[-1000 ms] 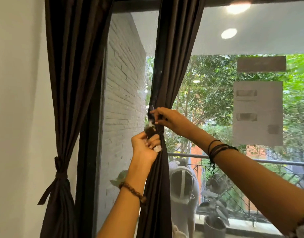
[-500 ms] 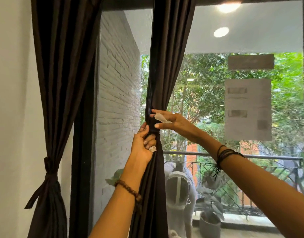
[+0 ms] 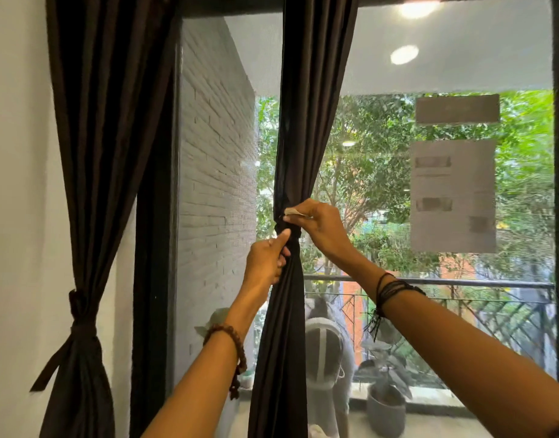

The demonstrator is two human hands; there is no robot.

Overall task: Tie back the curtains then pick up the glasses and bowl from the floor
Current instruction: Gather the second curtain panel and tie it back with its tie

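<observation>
Left grip clenched on gathered curtain; right grip pinching tie-back end; slack risks knot loosening

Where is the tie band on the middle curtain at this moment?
In the head view, the dark fabric tie band wraps the dark brown middle curtain at centre frame, between the left hand just below it and the right hand to its right.
</observation>
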